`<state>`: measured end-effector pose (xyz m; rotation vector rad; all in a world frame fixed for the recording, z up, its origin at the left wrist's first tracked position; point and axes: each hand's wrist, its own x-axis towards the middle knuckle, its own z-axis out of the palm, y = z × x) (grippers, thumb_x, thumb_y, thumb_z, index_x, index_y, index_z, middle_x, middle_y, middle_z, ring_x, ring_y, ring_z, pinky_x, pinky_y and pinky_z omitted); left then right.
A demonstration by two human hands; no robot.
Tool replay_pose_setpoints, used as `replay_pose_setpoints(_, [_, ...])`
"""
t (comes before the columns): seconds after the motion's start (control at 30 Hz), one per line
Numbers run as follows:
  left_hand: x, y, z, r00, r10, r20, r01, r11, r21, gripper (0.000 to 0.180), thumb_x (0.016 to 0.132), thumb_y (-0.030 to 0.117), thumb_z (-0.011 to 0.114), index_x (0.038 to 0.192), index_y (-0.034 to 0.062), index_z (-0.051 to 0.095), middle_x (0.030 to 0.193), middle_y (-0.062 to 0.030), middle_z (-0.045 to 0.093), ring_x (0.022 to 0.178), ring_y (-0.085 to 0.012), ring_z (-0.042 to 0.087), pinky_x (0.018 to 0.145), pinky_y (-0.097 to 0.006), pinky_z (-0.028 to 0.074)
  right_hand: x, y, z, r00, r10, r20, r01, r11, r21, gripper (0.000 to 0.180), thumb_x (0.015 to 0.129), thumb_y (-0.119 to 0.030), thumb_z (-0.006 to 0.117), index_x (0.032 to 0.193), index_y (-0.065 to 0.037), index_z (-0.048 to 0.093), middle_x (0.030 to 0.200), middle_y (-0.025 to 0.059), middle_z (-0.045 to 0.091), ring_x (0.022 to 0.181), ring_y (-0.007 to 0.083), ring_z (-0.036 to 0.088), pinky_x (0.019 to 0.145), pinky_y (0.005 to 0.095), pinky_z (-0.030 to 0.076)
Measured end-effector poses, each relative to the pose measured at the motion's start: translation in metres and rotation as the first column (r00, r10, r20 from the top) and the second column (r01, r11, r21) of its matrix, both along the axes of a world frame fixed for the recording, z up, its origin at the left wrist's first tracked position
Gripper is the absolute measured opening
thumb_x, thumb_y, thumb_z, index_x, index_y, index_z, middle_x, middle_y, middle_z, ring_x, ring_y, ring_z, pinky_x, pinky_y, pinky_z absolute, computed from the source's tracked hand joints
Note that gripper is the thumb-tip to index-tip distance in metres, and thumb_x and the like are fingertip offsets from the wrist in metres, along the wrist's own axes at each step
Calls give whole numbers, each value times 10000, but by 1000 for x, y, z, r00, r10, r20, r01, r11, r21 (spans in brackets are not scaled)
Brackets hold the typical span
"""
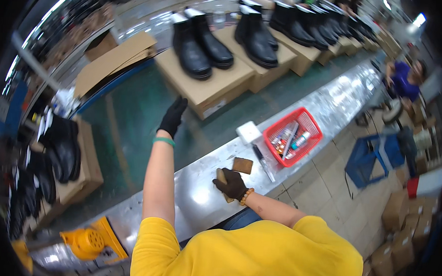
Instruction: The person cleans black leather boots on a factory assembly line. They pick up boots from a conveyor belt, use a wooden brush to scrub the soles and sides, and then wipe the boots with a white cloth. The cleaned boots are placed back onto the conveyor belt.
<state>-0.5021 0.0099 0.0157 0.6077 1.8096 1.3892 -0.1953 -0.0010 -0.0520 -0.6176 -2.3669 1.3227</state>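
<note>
My left hand [173, 117], in a black glove, reaches out over the green belt with its fingers stretched and nothing seen in it. Its fingertips are close to the near side of a brown cardboard box [204, 82], on which a pair of black ankle boots [191, 49] stands. In a dark brown glove, my right hand [233, 184] is closed around a tan, flat block [221, 176], low over the metal ledge [193, 186]. Just beyond it lies a brown square pad [242, 165]. The block's exact kind is hard to tell.
A red plastic basket [300, 157] of small bottles and tools stands on the ledge, beside a white block [248, 133] and a dark pen-like tool [260, 157]. More boots on boxes line the belt. A yellow machine [88, 242] sits at lower left; a person in purple [406, 80] is at right.
</note>
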Motion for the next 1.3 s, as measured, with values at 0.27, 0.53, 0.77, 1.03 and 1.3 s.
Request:
replay_pose_setpoints(0.27, [-45, -215, -30, 239, 930, 279, -933, 141, 331, 484, 836, 262, 599, 1257, 58, 475, 1207, -110, 544, 1033, -262, 555, 819, -357, 449, 5, -1, -4, 992, -56, -112, 56, 998, 4, 255, 755, -226, 672, 730, -22, 522, 627, 127, 543, 553, 269, 526, 523, 381, 402])
replay_pose_setpoints(0.53, [-112, -365, -33, -49, 988, 144, -989, -68, 133, 610, 715, 315, 729, 1164, -42, 520, 1141, -218, 579, 952, -320, 608, 806, -405, 492, 4, -1, -2, 995, -54, -84, 59, 996, 62, 238, 776, -233, 633, 759, -16, 538, 655, 108, 565, 593, 233, 553, 560, 360, 431])
replay_pose_setpoints(0.77, [-126, -352, -23, -37, 908, 417, -999, -34, -14, 542, 727, 190, 743, 1225, 128, 538, 1089, -136, 598, 933, -221, 598, 807, -336, 505, 3, 5, -9, 992, -72, -106, 83, 991, 107, 244, 765, -237, 667, 756, -34, 534, 642, 113, 562, 567, 236, 565, 537, 356, 441])
replay_pose_setpoints(1.03, [-69, -333, -30, 339, 581, -740, -877, 479, -25, 578, 728, 186, 727, 1254, 108, 499, 1156, -183, 592, 1079, -309, 570, 914, -358, 463, 3, 3, -9, 993, -62, -100, 72, 993, 99, 261, 765, -249, 672, 756, -32, 528, 644, 113, 561, 570, 231, 560, 541, 348, 436])
replay_pose_setpoints(1.3, [-66, -269, -59, 284, 583, -761, -910, 414, -22, 580, 724, 228, 742, 1254, 154, 519, 1122, -180, 606, 1022, -296, 599, 884, -356, 468, -2, -1, -3, 991, -52, -123, 66, 992, 110, 251, 771, -227, 664, 752, -22, 519, 636, 116, 546, 570, 245, 547, 550, 360, 430])
